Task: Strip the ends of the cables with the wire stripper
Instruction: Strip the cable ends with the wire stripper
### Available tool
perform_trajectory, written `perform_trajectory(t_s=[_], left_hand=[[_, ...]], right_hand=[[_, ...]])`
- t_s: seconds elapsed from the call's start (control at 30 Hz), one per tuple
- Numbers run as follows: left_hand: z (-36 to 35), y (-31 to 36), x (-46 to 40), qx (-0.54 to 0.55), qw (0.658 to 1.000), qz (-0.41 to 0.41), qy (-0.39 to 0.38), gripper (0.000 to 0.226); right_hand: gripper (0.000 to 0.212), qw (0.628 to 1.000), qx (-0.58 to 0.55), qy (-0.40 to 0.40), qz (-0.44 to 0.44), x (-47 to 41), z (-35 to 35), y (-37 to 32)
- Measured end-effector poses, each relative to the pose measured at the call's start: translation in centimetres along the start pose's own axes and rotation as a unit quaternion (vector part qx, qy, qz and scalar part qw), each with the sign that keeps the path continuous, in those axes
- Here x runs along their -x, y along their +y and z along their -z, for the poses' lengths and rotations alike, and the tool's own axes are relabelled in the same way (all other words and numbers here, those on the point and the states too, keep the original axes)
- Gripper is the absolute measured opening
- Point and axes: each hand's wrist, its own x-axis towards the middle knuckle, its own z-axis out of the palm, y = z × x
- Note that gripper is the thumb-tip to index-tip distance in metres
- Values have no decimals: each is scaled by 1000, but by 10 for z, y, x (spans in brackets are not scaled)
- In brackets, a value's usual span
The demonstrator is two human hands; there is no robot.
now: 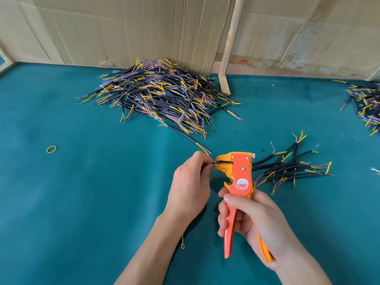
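My right hand point(249, 221) grips the handles of an orange wire stripper point(238, 175), jaws pointing left. My left hand point(190, 185) pinches a thin cable point(213, 162) and holds its end inside the stripper's jaws. Most of that cable is hidden under my left hand; its ring-terminal end point(182, 246) shows below my wrist. A big heap of black cables point(162, 93) with coloured inner wires lies at the back of the table. A smaller bundle of cables point(292, 167) lies just right of the stripper.
The table has a teal cloth point(82, 192). Cardboard sheets point(144, 27) and a wooden stick point(227, 48) stand along the back. Another cable heap point(368, 103) sits at the right edge. A yellow rubber band point(51, 149) lies at the left.
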Motion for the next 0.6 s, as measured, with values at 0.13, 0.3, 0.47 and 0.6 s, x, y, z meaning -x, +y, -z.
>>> perform_trajectory(t_s=[0.13,0.3,0.47,0.6], left_hand=[[0,0,0,-5,1000,-1,-1,7],[0,1,0,-14,1000,-5,-3,7],[0,1,0,-19,1000,-3,-4,9],[0,2,0,-20,1000,-5,-5,8]], right_hand=[[21,1000,-5,-5,-4,0,3,0],[22,1000,-3,-13,-6,-1,4,1],[18,1000,4,-17,-4,-2,3,1],[18,1000,-5,-11,-6,-2,3,1]])
